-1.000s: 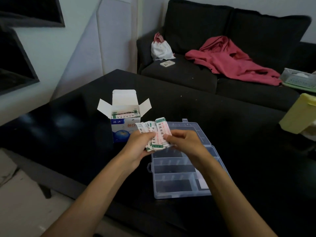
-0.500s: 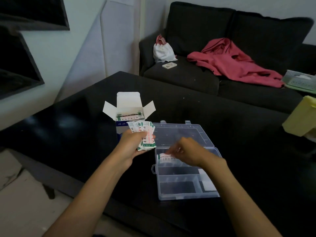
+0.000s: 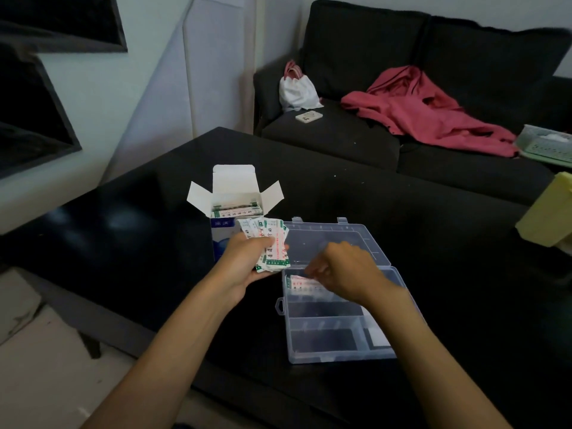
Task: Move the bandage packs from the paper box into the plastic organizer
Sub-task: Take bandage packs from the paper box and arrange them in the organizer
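The white and blue paper box (image 3: pixel 223 226) stands open on the black table, with bandage packs (image 3: pixel 236 211) still inside. My left hand (image 3: pixel 244 261) grips a fanned bunch of bandage packs (image 3: pixel 272 246) just in front of the box. The clear plastic organizer (image 3: pixel 332 356) lies open to the right, its lid (image 3: pixel 328 243) flat behind it. My right hand (image 3: pixel 343 270) hovers over the far compartment. Its curled fingertips pinch one bandage pack (image 3: pixel 301 283) that lies in that compartment.
The black table (image 3: pixel 402 230) runs back to a dark sofa (image 3: pixel 340 140), which carries a red garment (image 3: pixel 433 116), a white bag (image 3: pixel 297 88) and a small card. A yellow container (image 3: pixel 548 212) sits at the table's right edge. A white label lies in the organizer's near right compartment.
My right hand took one pack from the bunch and brought it down into the organizer's far compartment. My left hand moved slightly left with the remaining packs.
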`<state>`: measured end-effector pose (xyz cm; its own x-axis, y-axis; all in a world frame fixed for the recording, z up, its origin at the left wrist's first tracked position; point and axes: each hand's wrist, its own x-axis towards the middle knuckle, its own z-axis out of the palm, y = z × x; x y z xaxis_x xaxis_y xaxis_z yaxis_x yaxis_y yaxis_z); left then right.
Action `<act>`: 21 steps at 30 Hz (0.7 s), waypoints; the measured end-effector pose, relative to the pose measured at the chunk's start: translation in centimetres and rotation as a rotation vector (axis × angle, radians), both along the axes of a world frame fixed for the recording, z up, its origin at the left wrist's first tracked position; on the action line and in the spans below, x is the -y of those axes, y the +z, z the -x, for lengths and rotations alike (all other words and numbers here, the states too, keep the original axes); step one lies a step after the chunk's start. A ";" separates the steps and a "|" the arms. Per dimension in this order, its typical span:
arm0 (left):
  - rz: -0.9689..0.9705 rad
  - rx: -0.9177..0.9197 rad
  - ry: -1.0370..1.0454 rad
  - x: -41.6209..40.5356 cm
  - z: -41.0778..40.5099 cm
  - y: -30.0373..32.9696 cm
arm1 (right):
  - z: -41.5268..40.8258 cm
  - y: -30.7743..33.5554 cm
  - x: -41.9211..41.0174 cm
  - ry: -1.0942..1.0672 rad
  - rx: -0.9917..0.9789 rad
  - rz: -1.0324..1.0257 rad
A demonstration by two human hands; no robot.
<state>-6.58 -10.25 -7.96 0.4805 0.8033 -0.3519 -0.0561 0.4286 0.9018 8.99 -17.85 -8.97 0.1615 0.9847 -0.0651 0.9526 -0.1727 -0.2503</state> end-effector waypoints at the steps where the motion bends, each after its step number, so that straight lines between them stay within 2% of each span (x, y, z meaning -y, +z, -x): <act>1: 0.000 0.004 0.000 0.0 0.0 0.0 | 0.1 0.0 0.0 0.006 -0.007 -0.013; 6: 0.005 0.007 0.000 -0.2 0.0 0.0 | 0.9 -0.6 -0.2 0.044 -0.099 0.062; 12: 0.008 0.016 -0.001 -0.1 0.1 0.1 | 0.0 -0.8 -0.1 0.007 -0.058 -0.097; 14: 0.010 0.024 -0.008 0.0 0.1 0.1 | -0.1 -1.0 -0.2 0.032 -0.082 -0.068; 17: 0.016 0.048 -0.018 0.0 0.0 0.1 | -0.2 -1.2 -0.2 0.047 -0.210 -0.015; 19: 0.040 0.088 -0.013 0.2 -0.1 0.2 | -0.6 -0.9 -0.1 -0.068 -0.325 -0.103; 21: 0.039 0.117 0.011 0.4 -0.3 0.1 | -0.7 0.1 0.1 -0.248 -0.521 -0.268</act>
<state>-6.25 -10.64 -7.82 0.5117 0.7952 -0.3254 -0.1644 0.4623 0.8713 9.70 -17.92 -8.89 0.4005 0.9151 0.0473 0.6339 -0.2395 -0.7355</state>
